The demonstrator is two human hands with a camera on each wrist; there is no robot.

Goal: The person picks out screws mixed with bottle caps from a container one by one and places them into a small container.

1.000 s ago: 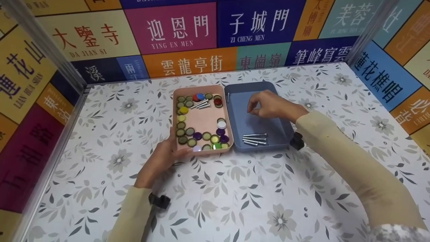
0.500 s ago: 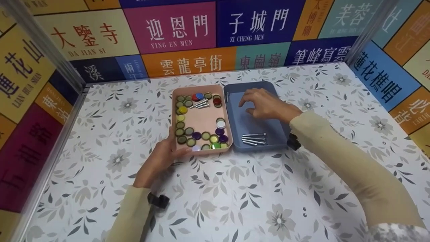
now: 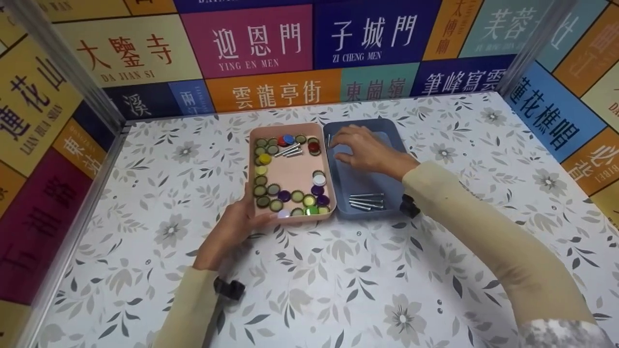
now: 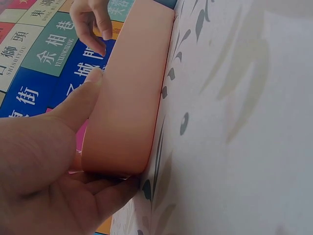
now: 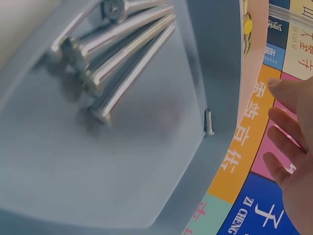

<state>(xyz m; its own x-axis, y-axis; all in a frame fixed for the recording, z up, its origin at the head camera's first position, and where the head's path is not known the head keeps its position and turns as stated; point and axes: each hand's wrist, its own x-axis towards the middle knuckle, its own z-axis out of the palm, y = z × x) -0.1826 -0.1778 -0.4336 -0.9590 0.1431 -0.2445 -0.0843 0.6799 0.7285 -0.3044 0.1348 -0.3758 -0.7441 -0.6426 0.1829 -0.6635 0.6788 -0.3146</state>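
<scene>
My left hand (image 3: 232, 222) grips the near left corner of the pink tray (image 3: 295, 169); in the left wrist view its thumb lies along the wall and its fingers bend round the corner. Inside that tray are many bottle caps (image 3: 297, 195) and several silver screws (image 3: 291, 151). Above the far left part of the blue tray (image 3: 358, 181) hovers my right hand (image 3: 370, 151), thumb and fingers apart, holding nothing. Close to its fingertips a single screw (image 5: 209, 122) leans in the tray's corner. A row of several screws (image 5: 137, 71) lies at the blue tray's near end.
Both trays stand side by side, touching, on a table with a floral cover (image 3: 309, 290). Panels with large lettering (image 3: 261, 43) wall off the back and both sides. Black wrist straps (image 3: 229, 288) show on both sleeves.
My right hand has moved left across the blue tray toward the single screw in the far left corner, its fingers spreading apart. The left hand and both trays stay put.
</scene>
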